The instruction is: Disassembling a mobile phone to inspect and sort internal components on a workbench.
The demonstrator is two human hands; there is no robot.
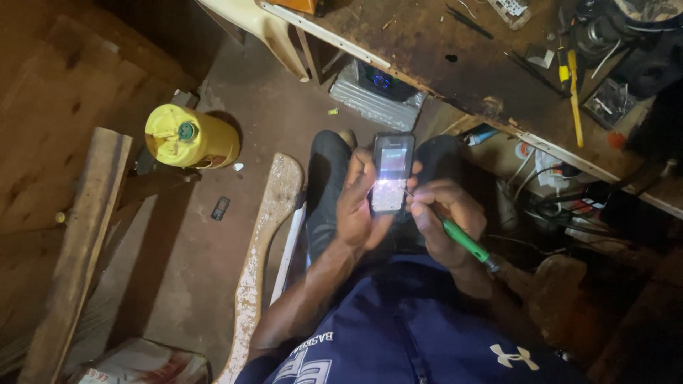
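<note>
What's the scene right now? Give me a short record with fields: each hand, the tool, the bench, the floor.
left hand: holds a keypad phone upright over the lap
right hand: grips a green-handled screwdriver, tip at the phone's right edge
workbench: worn top, yellow screwdriver lying on it
floor: yellow jerrycan to the left, small dark phone near it

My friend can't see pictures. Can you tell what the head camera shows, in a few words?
A seated person's left hand holds a small keypad phone over their lap, while the right hand points a green-handled screwdriver at its lower edge. A yellow jerrycan lies on the dirt floor to the left, and a cluttered wooden workbench is ahead.
</note>
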